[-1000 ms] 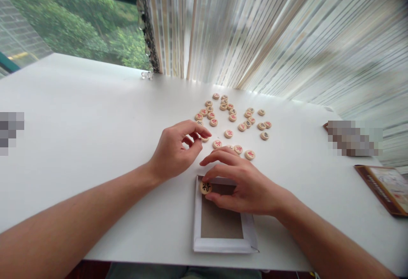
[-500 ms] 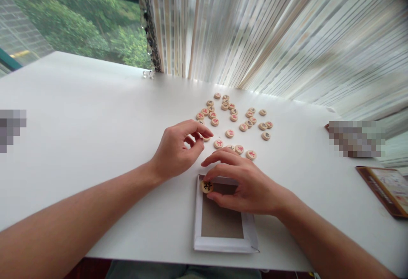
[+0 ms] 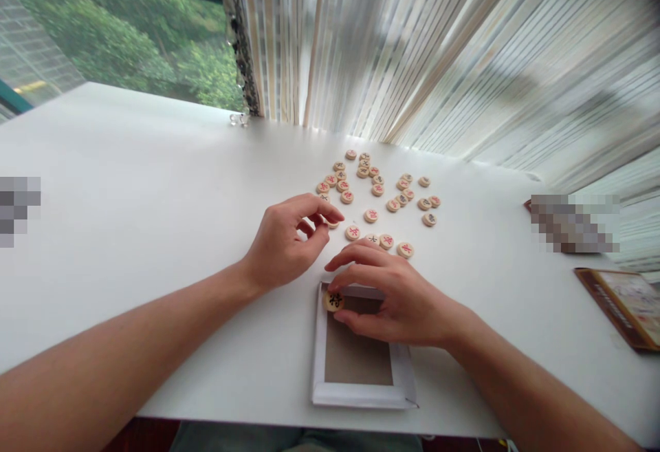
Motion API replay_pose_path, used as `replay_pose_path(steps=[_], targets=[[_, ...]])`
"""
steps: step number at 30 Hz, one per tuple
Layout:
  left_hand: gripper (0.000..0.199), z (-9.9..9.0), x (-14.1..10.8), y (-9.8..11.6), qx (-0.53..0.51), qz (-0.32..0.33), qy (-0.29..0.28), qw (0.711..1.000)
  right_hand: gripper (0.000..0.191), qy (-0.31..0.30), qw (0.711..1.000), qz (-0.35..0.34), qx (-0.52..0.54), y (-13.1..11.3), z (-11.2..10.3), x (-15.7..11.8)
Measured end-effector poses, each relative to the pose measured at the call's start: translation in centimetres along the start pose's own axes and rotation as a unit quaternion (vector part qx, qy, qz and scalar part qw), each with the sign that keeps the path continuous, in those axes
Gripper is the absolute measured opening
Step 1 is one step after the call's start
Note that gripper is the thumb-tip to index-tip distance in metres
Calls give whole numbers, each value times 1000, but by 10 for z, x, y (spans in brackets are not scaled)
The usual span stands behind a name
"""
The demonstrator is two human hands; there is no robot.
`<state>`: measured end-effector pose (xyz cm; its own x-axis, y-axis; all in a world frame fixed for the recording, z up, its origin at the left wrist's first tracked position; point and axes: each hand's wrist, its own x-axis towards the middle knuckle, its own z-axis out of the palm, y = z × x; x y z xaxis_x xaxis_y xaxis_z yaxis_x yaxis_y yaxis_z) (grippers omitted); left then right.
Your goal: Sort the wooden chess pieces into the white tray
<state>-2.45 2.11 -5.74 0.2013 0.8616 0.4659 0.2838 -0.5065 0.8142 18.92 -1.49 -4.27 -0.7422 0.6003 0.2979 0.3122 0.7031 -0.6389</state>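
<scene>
Between the thumb and index finger of my right hand (image 3: 384, 294) is a round wooden Chinese chess piece (image 3: 335, 300) with a black character. It sits at the far left inner corner of a shallow white open box (image 3: 320, 362) with a grey-brown bottom. My left hand (image 3: 293, 239) hovers just left of the box's far end, its fingers curved and apart. A partly covered chess piece (image 3: 333, 225) shows by its fingertips; whether they touch it I cannot tell. Beyond both hands, several chess pieces with red or black characters, such as a red one (image 3: 370, 216), lie scattered.
The white table (image 3: 128, 232) reaches to a window and a striped string curtain (image 3: 361, 46) at the back. A brown printed booklet or box (image 3: 619, 307) lies at the right, below a blurred-out item (image 3: 572, 223). Clear beads (image 3: 238, 119) rest at the far edge.
Both hands and the held chess piece stay practically where they were. The whole view has shifted very slightly.
</scene>
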Motion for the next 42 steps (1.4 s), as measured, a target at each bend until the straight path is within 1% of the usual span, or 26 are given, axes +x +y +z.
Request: replay_pose_path(steps=[6, 9, 11, 14, 17, 19, 24, 27, 31, 35, 38, 42], targets=[[20, 0, 0, -2, 4, -1, 4, 1000, 22, -1, 1000, 4, -1, -2, -2, 0], [19, -1, 2, -4, 9, 1, 11, 1000, 22, 20, 1000, 3, 1, -3, -6, 0], [18, -1, 3, -5, 11, -1, 17, 1000, 21, 57, 998, 9, 14, -1, -9, -1], [18, -2, 6, -5, 11, -7, 25, 1000, 15, 134, 989, 39, 42, 9, -13, -3], [17, -2, 10, -7, 9, -12, 36, 999, 10, 217, 971, 90, 53, 25, -16, -6], [17, 0, 13, -9, 5, -20, 44, 999, 12, 259, 956, 122, 68, 37, -16, -8], [17, 6, 22, -18, -14, -56, 66, 996, 19, 312, 934, 150, 86, 61, -14, -9], [19, 7, 30, -23, -16, -66, 95, 993, 20, 336, 927, 150, 78, 69, -13, -9], [19, 5, 46, -26, -20, -68, 132, 989, 20, 358, 918, 152, 70, 75, -13, -7], [18, 5, 67, -26, -50, -73, 174, 981, 20, 370, 915, 148, 59, 79, -12, -6], [18, 8, 89, -25, -90, -80, 220, 968, 20, 373, 916, 141, 43, 80, -13, -5], [21, 10, 131, -21, -144, -102, 293, 940, 19, 379, 916, 129, 23, 78, -14, -2]])
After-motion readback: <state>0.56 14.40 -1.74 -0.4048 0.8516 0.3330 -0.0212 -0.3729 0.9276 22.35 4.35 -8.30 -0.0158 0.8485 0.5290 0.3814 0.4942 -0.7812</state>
